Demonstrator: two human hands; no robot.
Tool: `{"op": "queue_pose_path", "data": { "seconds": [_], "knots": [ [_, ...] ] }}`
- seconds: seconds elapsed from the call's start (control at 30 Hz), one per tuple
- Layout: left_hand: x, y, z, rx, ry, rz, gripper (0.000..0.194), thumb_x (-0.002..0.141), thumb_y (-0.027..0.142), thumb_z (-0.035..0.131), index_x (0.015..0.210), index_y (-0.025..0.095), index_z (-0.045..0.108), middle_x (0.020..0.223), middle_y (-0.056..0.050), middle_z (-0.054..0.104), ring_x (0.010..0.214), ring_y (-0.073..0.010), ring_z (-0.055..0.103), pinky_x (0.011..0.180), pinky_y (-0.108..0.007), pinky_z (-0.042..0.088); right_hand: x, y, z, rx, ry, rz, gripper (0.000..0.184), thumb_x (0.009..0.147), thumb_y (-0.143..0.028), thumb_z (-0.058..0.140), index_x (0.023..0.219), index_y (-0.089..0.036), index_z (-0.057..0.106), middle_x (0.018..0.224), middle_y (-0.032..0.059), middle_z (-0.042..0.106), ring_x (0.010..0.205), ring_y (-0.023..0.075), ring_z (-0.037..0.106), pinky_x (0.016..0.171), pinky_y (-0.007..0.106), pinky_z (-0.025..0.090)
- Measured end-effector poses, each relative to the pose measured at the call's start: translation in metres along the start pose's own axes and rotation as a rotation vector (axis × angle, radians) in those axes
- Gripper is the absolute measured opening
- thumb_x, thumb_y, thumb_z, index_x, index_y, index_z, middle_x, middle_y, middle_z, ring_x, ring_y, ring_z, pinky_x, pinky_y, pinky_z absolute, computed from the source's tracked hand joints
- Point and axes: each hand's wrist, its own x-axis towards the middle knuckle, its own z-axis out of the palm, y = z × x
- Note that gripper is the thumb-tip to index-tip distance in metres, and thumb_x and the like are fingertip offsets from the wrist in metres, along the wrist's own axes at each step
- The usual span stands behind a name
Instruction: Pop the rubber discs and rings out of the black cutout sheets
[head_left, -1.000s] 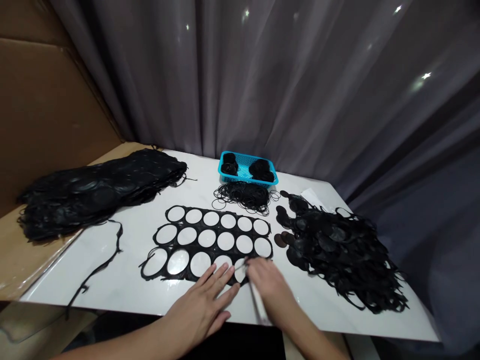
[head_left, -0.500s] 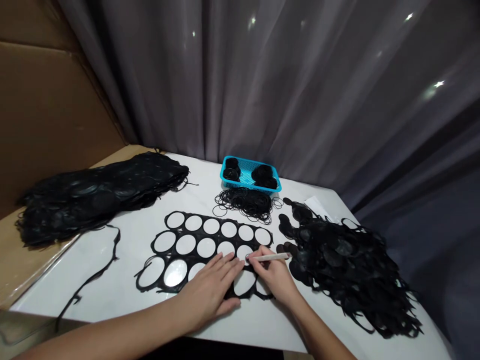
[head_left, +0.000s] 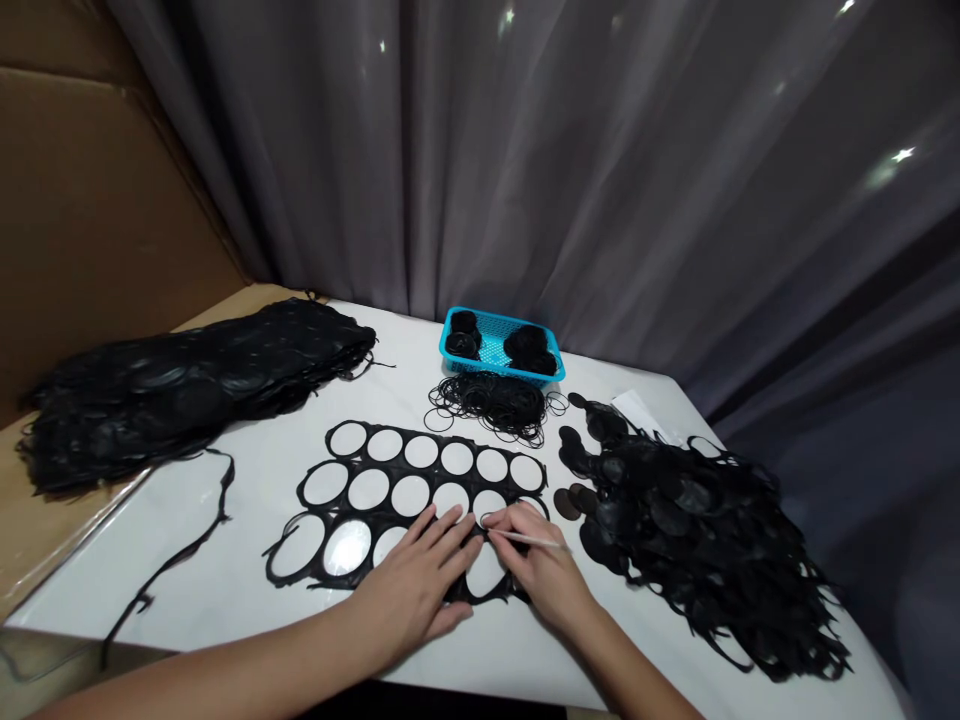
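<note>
A black rubber sheet point(head_left: 397, 468) with rows of large round holes lies flat on the white table. My left hand point(head_left: 416, 580) rests palm down on its lower middle, fingers stretched out and covering some of the holes. In my right hand point(head_left: 540, 560) is a slim pale stick-like tool point(head_left: 534, 541), pinched like a pen. Its tip is down at the sheet, near the fingertips of my left hand, between the middle and lower rows of holes. I cannot make out exactly what the tip touches.
Behind the sheet lies a heap of thin black rings point(head_left: 495, 400), before a blue basket point(head_left: 491, 350) holding black bundles. On the right is a pile of black scraps and discs point(head_left: 682, 520); on the left, a thick stack of black sheets point(head_left: 195, 380) and a loose black strip point(head_left: 180, 560).
My right hand has shifted a little left and nearer to me, and the tool now lies at a different slant. The left hand stays pressed on the sheet. The view has moved slightly.
</note>
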Motion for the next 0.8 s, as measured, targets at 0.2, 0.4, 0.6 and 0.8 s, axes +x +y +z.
{"op": "queue_pose_path", "data": {
  "seconds": [0.2,0.4,0.6,0.8],
  "knots": [
    [-0.001,-0.001,-0.002,-0.031,-0.079,-0.004,0.073,0.09,0.044,0.067,0.152,0.02,0.037,0.16,-0.011,0.034,0.148,-0.034,0.028,0.12,-0.052,0.026,0.01,0.013,-0.006,-0.381,0.016,-0.214,0.021,0.094,-0.012,0.048,0.103,-0.021,0.065,0.102,0.0097,0.07,0.097,0.0255,0.063,0.084,0.037,0.049],
    [-0.004,0.001,-0.013,-0.11,-0.084,-0.005,0.074,0.089,0.043,0.069,0.153,0.022,0.037,0.158,-0.009,0.038,0.148,-0.0341,0.028,0.12,-0.053,0.026,0.063,0.067,-0.068,-0.396,0.379,0.125,0.027,0.099,-0.029,0.039,0.081,-0.02,0.056,0.084,0.011,0.066,0.079,0.0248,0.059,0.073,0.035,0.044],
    [0.018,-0.006,-0.033,-0.16,-0.085,-0.041,0.068,0.094,0.051,0.063,0.15,0.02,0.042,0.156,-0.011,0.041,0.144,-0.0327,0.037,0.119,-0.05,0.03,0.065,0.057,-0.058,-0.24,0.275,0.202,0.03,0.096,-0.041,0.05,0.075,-0.022,0.058,0.076,0.0039,0.07,0.064,0.0183,0.059,0.061,0.028,0.044],
    [0.047,-0.028,-0.008,-0.021,-0.032,-0.074,0.071,0.095,0.059,0.058,0.149,0.016,0.043,0.154,-0.016,0.043,0.144,-0.0346,0.038,0.118,-0.05,0.029,0.06,0.029,-0.021,0.16,0.029,0.251,0.02,0.093,-0.036,0.057,0.083,-0.02,0.064,0.089,0.0051,0.073,0.078,0.02,0.065,0.071,0.029,0.049]
  ]
}}
